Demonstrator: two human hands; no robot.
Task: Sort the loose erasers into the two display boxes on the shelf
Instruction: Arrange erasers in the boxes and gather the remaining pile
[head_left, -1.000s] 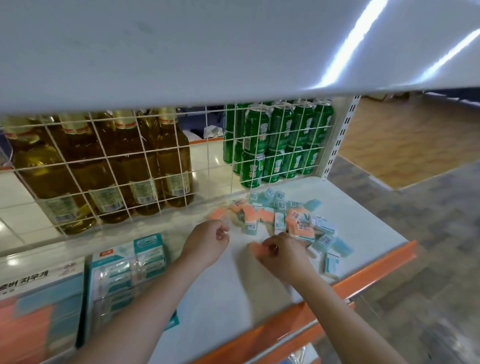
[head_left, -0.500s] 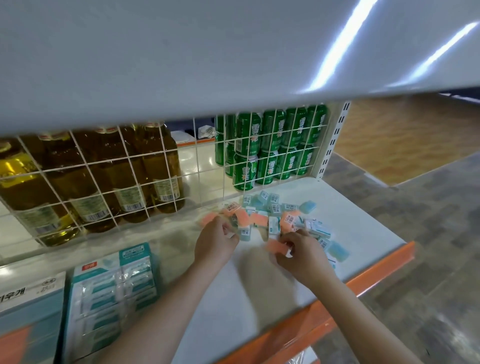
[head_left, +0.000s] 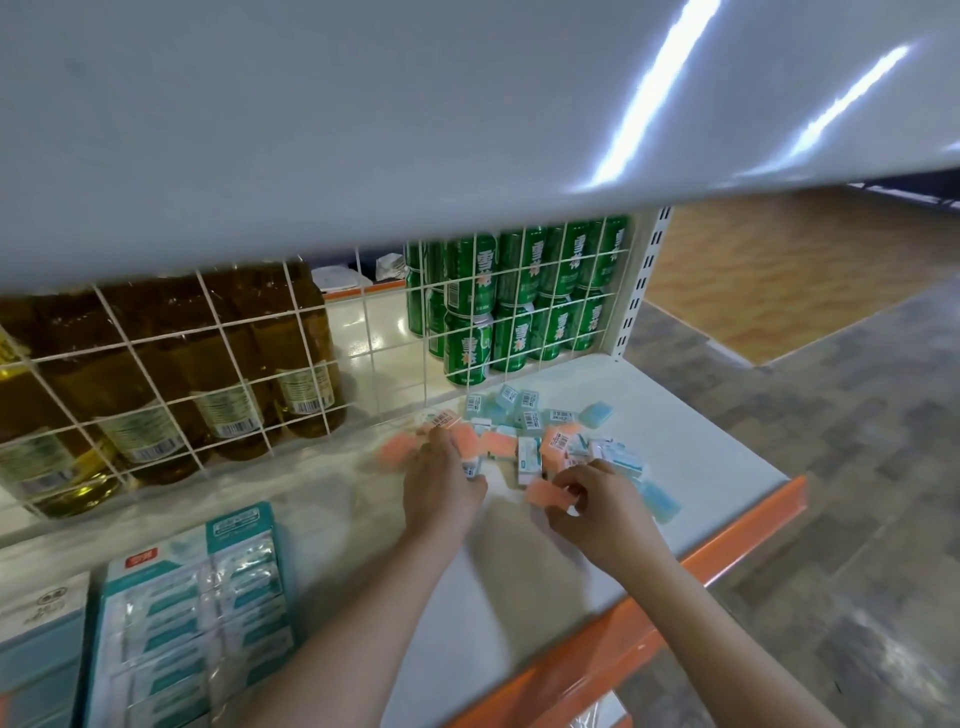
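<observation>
Both hands sit at the eraser pile (head_left: 524, 431) on the shelf (head_left: 701, 447): the right hand (head_left: 597, 506) pinches an orange eraser (head_left: 545, 492), the left hand (head_left: 441, 488) curls over others, and the teal display box (head_left: 197, 613) lies well to the left, nearer the left hand.

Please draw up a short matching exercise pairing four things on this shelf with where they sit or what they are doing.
Things:
1. right hand
2. green cans
3. teal display box
4. oil bottles

Places or states:
A. behind the wire grid, far right
B. on the shelf, near left
C. holding an orange eraser
D. behind the wire grid, left

Pairs: 1-C, 2-A, 3-B, 4-D
</observation>
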